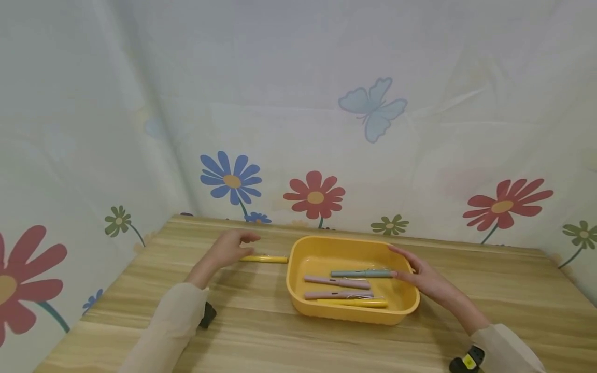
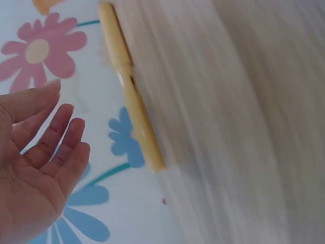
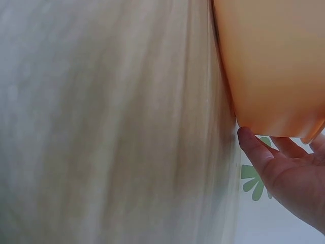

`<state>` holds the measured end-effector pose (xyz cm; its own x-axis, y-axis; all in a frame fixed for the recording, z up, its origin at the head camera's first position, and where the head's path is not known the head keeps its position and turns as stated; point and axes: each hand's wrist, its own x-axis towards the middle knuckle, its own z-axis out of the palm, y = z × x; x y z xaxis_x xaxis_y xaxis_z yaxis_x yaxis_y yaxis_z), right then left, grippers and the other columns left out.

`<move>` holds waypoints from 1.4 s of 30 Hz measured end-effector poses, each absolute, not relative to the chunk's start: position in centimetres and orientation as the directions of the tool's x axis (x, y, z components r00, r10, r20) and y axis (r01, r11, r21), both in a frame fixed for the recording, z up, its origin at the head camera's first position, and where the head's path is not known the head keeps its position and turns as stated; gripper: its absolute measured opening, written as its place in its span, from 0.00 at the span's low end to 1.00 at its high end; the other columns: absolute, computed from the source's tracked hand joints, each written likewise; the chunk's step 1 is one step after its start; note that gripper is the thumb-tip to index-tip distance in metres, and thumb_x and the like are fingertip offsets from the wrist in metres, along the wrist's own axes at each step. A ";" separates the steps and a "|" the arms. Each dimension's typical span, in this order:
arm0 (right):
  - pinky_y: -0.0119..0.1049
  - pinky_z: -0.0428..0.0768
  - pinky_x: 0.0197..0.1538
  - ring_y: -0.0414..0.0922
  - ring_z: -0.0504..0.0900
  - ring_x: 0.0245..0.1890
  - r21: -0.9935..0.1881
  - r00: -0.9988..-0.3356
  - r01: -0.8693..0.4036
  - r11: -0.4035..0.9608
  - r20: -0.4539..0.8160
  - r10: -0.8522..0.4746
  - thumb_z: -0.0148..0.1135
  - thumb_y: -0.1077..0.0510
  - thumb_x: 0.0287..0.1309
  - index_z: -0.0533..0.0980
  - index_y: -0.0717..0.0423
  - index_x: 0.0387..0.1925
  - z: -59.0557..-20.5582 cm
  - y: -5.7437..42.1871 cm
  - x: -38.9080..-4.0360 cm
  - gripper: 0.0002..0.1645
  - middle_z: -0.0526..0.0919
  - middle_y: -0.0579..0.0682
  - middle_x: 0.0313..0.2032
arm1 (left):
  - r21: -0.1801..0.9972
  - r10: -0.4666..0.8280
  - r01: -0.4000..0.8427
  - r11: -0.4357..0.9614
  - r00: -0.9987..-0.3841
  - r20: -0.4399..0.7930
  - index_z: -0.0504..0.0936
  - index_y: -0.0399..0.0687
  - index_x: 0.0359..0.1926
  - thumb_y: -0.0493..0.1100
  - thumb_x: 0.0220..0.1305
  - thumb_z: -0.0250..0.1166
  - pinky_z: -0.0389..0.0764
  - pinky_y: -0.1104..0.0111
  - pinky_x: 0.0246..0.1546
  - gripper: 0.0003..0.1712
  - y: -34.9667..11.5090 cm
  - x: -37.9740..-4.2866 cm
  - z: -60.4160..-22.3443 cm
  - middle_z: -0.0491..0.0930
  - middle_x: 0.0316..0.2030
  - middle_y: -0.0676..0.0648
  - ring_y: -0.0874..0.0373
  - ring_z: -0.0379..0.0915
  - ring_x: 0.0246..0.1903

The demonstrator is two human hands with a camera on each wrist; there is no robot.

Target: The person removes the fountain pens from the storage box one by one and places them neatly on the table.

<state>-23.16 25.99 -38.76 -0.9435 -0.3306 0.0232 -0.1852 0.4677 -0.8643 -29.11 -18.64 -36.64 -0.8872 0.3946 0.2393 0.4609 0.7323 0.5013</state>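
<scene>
A yellow fountain pen point(image 1: 264, 258) lies on the table left of the yellow basket point(image 1: 298, 251), its right end close to the basket wall. My left hand point(image 1: 229, 247) hovers beside the pen with fingers loosely bent; the left wrist view shows a gap between this hand point(image 2: 43, 162) and the pen point(image 2: 134, 96). At the basket's right end, my right hand point(image 1: 431, 282) grips the rim, thumb over the edge and fingers along the outside. Inside lie a grey-green pen point(image 1: 356, 273), two lilac pens point(image 1: 333, 281) and another yellow pen point(image 1: 359, 302).
The wood-grain table point(image 1: 252, 331) ends at a pale cloth backdrop point(image 1: 280, 129) printed with flowers and a butterfly. A black wrist device point(image 1: 468, 360) sits below my right sleeve, another point(image 1: 208, 315) by my left sleeve.
</scene>
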 end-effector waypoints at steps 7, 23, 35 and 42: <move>0.67 0.50 0.58 0.66 0.42 0.66 -0.864 -0.930 -0.240 0.443 0.074 -0.360 0.56 0.56 0.58 0.54 0.58 0.67 -38.6 26.0 -23.0 0.38 0.49 0.64 0.67 | 0.596 0.392 0.468 0.653 -0.882 0.262 0.78 0.37 0.49 0.36 0.55 0.63 0.73 0.56 0.49 0.19 -15.9 -28.1 -35.5 0.79 0.46 0.41 0.47 0.74 0.46; 0.66 0.51 0.58 0.66 0.44 0.65 -0.852 -0.937 -0.231 0.470 0.063 -0.345 0.57 0.56 0.58 0.54 0.58 0.67 -38.3 25.8 -22.9 0.38 0.50 0.64 0.67 | 0.710 0.491 0.516 0.479 -0.828 0.270 0.75 0.36 0.51 0.36 0.56 0.64 0.76 0.64 0.45 0.20 -7.4 -26.0 -35.0 0.78 0.44 0.40 0.52 0.75 0.42; 0.67 0.50 0.58 0.67 0.43 0.65 -0.854 -0.942 -0.208 0.477 0.044 -0.332 0.57 0.55 0.58 0.55 0.57 0.67 -38.3 25.8 -22.8 0.38 0.50 0.64 0.67 | 0.688 0.572 0.527 0.499 -0.797 0.196 0.77 0.37 0.50 0.38 0.58 0.63 0.75 0.71 0.43 0.19 -2.5 -25.9 -36.0 0.79 0.43 0.43 0.56 0.75 0.40; 0.66 0.51 0.58 0.67 0.43 0.65 -0.854 -0.943 -0.212 0.476 0.050 -0.330 0.57 0.55 0.58 0.55 0.57 0.66 -38.4 25.8 -22.8 0.38 0.51 0.64 0.67 | 0.676 0.585 0.514 0.528 -0.797 0.150 0.77 0.39 0.50 0.39 0.58 0.62 0.74 0.72 0.44 0.18 -1.1 -26.0 -36.1 0.79 0.44 0.46 0.58 0.74 0.41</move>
<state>-22.84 25.84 -38.36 -0.9426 -0.3302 0.0503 -0.2122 0.4757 -0.8536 -26.04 -1.10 -36.14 -0.7969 0.5853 0.1496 0.5144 0.5276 0.6761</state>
